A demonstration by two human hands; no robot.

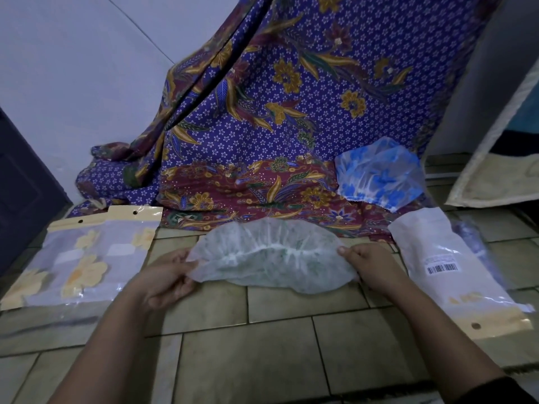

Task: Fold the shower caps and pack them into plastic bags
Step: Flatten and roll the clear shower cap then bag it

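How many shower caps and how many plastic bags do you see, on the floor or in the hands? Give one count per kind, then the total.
Shower caps: 2 (green cap, blue cap)
Plastic bags: 3 (far-left bag, next bag, right bag)
Total: 5

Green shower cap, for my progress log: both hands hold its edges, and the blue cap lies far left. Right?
No. The head view shows the blue cap far right. The left hand and right hand hold the green shower cap by its edges.
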